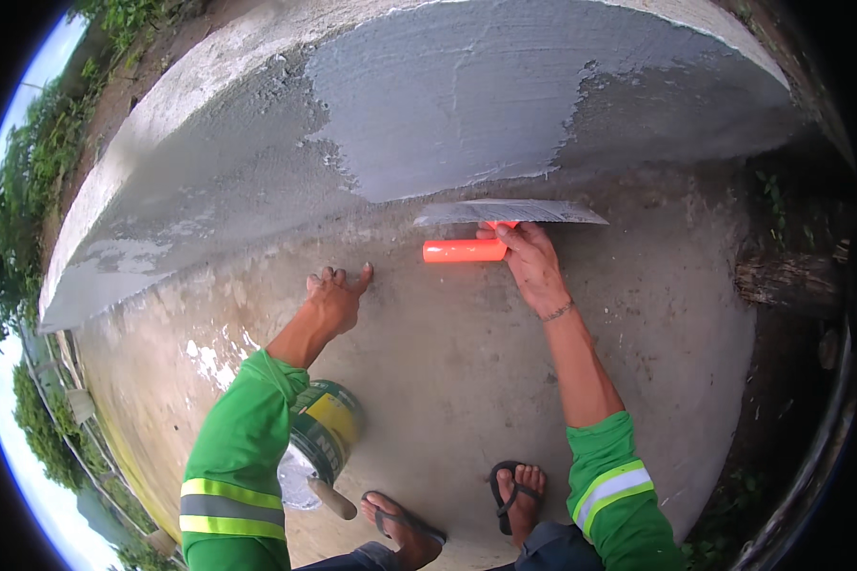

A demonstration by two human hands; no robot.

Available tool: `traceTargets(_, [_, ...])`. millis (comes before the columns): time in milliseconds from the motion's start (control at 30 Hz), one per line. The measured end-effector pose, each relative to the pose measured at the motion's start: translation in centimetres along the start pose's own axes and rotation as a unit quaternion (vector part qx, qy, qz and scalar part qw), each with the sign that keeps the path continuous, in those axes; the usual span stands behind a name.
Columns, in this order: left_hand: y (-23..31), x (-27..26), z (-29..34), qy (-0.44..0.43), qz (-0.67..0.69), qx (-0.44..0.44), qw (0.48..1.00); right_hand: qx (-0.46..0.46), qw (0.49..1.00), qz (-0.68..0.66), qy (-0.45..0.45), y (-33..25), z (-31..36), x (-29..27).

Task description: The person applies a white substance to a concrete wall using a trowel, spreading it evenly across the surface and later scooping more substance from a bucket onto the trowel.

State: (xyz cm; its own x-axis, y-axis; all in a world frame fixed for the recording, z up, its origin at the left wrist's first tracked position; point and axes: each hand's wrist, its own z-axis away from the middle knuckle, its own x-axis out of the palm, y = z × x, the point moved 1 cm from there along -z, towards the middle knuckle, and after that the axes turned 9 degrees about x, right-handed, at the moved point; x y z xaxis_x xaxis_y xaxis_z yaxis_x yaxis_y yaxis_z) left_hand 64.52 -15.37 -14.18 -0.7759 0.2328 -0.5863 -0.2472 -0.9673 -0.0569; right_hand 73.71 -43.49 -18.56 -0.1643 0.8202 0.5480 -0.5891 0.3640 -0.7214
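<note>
My right hand [535, 268] grips a plastering trowel with an orange handle [465, 250], its fingers at the handle's right end. The trowel's wide metal blade [514, 211] lies edge-on to me, close to the foot of the low wall. A smooth, pale grey coat of plaster [448, 95] covers the wall's middle; rougher, darker cement shows on both sides. My left hand [335, 300] is over the concrete floor [428, 362], fingers apart and holding nothing. Near my left forearm, a green and yellow bucket [331, 428] holds white paste and a tool's handle [331, 499].
White splashes [214, 360] mark the floor at left. My sandalled feet [517, 497] stand at the lower middle. A rough log [790, 279] lies by the right edge of the floor. Greenery [29, 209] and a railing [52, 409] show at far left.
</note>
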Motion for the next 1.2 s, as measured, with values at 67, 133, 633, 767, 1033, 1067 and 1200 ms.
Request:
traceTargets(67, [-0.4,0.8,-0.1,0.006,0.018,0.007,1.0,0.003,1.0,0.009,-0.007,-0.1,-1.4,0.3])
traceTargets(133, [-0.5,0.2,0.2,-0.009,0.033,0.007,0.999,0.008,1.0,0.02,-0.014,-0.2,-2.5,0.5])
traceTargets(633, [-0.4,-0.3,-0.2,-0.056,0.002,-0.001,0.998,0.009,0.999,0.03,-0.036,-1.9,-6.0,0.1])
traceTargets(767, [-0.4,0.4,-0.6,-0.04,-0.001,0.003,0.999,-0.02,0.998,0.044,-0.034,-5.5,-4.3,2.9])
traceTargets(1033, [-0.9,0.1,0.1,-0.032,0.049,0.016,0.998,-0.144,0.978,0.007,-0.152,-14.1,4.9,9.4])
traceTargets(1067, [-1.0,0.2,0.1,-0.036,0.062,0.02,0.997,-0.174,0.971,-0.009,-0.161,-13.6,5.6,9.0])
traceTargets(1200, [-1.4,0.0,0.1,-0.049,0.087,0.024,0.995,-0.088,0.993,0.009,-0.075,-5.6,3.8,5.9])
